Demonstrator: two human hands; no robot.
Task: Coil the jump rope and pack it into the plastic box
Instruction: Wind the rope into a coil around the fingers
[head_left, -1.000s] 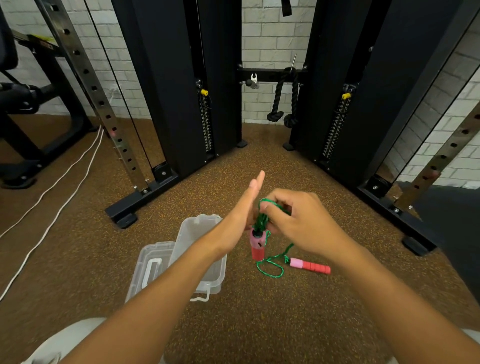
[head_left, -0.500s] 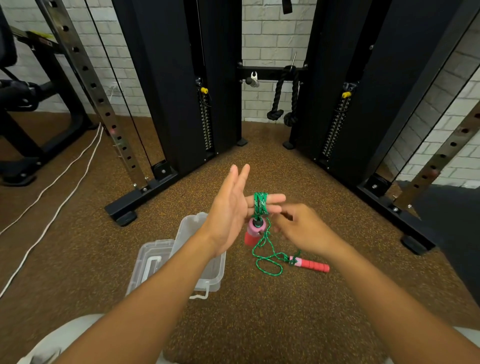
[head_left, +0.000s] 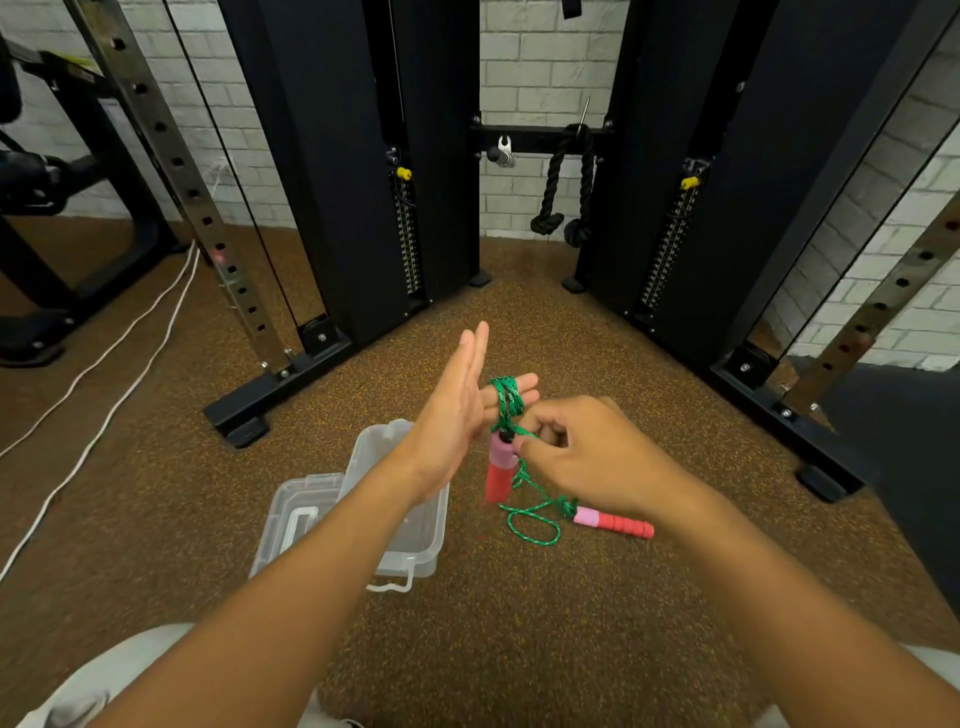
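Gym floor, left hand (head_left: 457, 410) flat, rope-wrapped fingers (head_left: 524, 387)

speckled brown floor (head_left: 519, 623), white brick wall (head_left: 535, 67), black cable machine (head_left: 337, 156), white cords (head_left: 104, 364).

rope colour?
Green with darker flecks, on the rope wound round the left hand's fingers; head view.

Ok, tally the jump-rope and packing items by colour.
Green: 1, the rope
Red and pink: 2, the hanging handle and the floor handle
Clear: 2, the plastic box and its lid
Total: 5
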